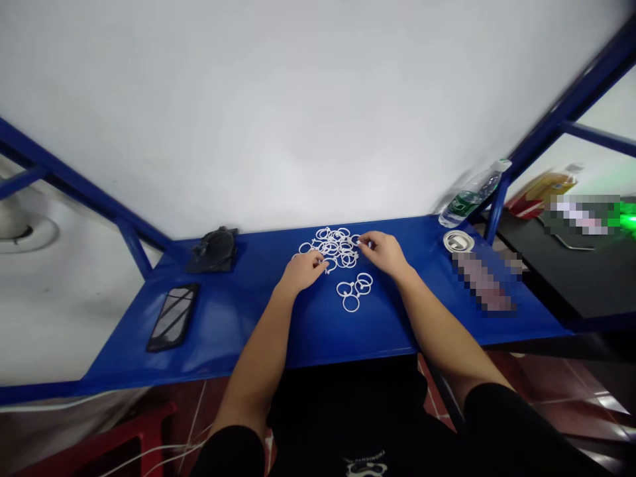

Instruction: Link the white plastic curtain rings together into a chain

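A heap of white plastic rings (334, 245) lies on the blue table (238, 331) near its far edge. My left hand (304, 270) rests at the heap's left side, fingers curled and pinching a white ring at its tips. My right hand (383, 253) reaches the heap's right side, fingers bent and pinched on another ring. Closer to me, between my forearms, a few separate rings (354, 290) lie linked or touching in a small group.
A black phone (173, 317) lies at the left of the table. A dark bundle (214, 249) sits at the back left. At the back right stand a plastic water bottle (471, 193) and a tape roll (458, 241). A white wall rises behind.
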Demonstrator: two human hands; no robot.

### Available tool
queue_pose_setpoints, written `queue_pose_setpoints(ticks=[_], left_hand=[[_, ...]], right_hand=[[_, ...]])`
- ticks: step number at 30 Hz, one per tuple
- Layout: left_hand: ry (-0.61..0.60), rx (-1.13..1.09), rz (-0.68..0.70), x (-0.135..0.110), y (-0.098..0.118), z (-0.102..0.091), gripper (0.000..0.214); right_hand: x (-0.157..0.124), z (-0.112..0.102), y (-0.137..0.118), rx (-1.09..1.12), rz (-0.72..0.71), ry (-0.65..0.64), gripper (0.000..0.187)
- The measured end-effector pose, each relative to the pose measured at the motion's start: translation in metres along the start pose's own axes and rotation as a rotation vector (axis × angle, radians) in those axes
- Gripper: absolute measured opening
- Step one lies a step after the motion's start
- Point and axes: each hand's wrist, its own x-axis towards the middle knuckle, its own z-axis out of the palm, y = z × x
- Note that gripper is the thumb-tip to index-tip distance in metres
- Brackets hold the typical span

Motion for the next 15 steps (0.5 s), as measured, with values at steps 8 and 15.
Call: queue_pose_setpoints(ticks=[8, 15], left_hand=[[0.37, -0.044, 0.39, -0.003, 0.012, 0.029, 0.017], [0.489, -0.066, 0.537, -0.002, 0.008, 0.031, 0.015]], right_hand=[[-0.015, 0.025, -0.034, 0.432, -0.177, -0.03, 0.024], [-0.016, 0.026, -0.034, 0.536, -0.14, -0.042, 0.027]])
